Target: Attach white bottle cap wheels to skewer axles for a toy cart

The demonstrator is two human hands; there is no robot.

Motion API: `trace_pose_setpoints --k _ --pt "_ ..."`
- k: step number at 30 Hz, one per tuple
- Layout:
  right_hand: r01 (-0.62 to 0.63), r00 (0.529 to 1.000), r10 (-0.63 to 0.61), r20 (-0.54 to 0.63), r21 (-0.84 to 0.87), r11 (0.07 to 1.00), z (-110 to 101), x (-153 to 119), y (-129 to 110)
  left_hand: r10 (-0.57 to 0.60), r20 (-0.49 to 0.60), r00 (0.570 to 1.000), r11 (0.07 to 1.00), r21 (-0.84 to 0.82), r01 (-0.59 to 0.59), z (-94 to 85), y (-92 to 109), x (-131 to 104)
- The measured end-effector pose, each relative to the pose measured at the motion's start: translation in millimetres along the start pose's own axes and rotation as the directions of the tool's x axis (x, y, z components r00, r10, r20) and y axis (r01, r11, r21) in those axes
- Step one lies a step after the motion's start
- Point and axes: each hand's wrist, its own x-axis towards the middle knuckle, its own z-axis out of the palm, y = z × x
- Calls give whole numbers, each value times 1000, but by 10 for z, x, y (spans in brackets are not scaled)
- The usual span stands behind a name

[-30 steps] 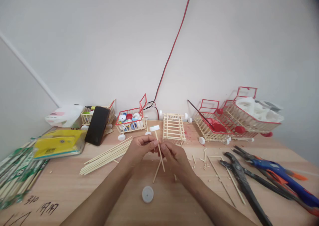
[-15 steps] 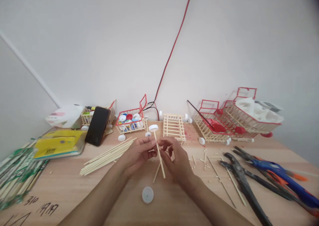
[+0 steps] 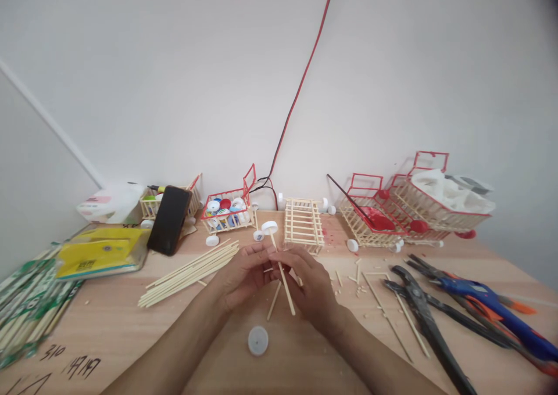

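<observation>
Between both hands is a thin wooden stick (image 3: 286,287) with a white bottle cap (image 3: 269,227) on its upper end; it leans with its lower end toward me. My left hand (image 3: 248,270) is closed round the stick's upper part from the left. From the right, the fingers of my right hand (image 3: 307,276) press on the same stick. A second stick (image 3: 274,302) shows below the hands, its upper end hidden. Nearer to me, a white cap (image 3: 258,341) lies flat on the table (image 3: 218,366).
Loose sticks (image 3: 187,276) lie left, beside a phone (image 3: 170,221) and a yellow packet (image 3: 102,250). Stick baskets with cap wheels, such as one full of caps (image 3: 229,214) and a plain one (image 3: 304,223), line the wall. Pliers (image 3: 418,302) and a blue tool (image 3: 492,302) lie right.
The held stick's lower end has swung slightly right and toward me. My right hand's fingers have moved left over the stick, closer to my left hand.
</observation>
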Motion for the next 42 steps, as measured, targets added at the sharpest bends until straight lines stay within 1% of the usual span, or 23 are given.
trace_pose_setpoints --k 3,8,16,19,21,24,27,30,32,36,39,42 --pt "-3 1000 3 1 -1 1000 -13 9 -20 -5 -17 1000 1000 -7 5 -7 -12 2" --pt "-25 1000 25 -4 -16 1000 -31 20 -39 -9 -10 1000 1000 -15 9 -14 -33 11" --pt "-22 1000 22 -20 -12 1000 -101 53 -54 -12 -35 999 998 62 14 -22 -76 32" --pt "-10 998 9 -61 -27 1000 -129 73 -42 -19 -35 999 998 51 21 -29 -104 34" --pt "-4 995 0 -96 -41 999 -149 91 -34 -45 -20 999 997 64 46 -29 -127 31" --pt "-29 993 21 -117 -68 997 -185 116 -24 -114 -10 993 984 137 114 -26 -160 25" --pt "-63 990 52 -128 -87 994 -225 129 -12 -175 -44 984 964 197 180 -33 -182 24" --pt "-94 988 82 -134 -94 991 -268 138 -12 -192 -66 979 955 218 202 -68 -187 39" --pt "-115 985 101 -140 -96 989 -297 148 -24 -178 -63 982 957 221 188 -108 -183 58" --pt "-142 979 123 -163 -111 984 -342 176 -59 -106 -66 992 966 228 119 -179 -153 93" --pt "-159 976 137 -172 -119 980 -353 184 -71 -46 -108 993 966 247 72 -184 -108 99" --pt "-181 973 161 -165 -109 977 -348 179 -68 23 -183 983 939 340 42 -151 -55 89"
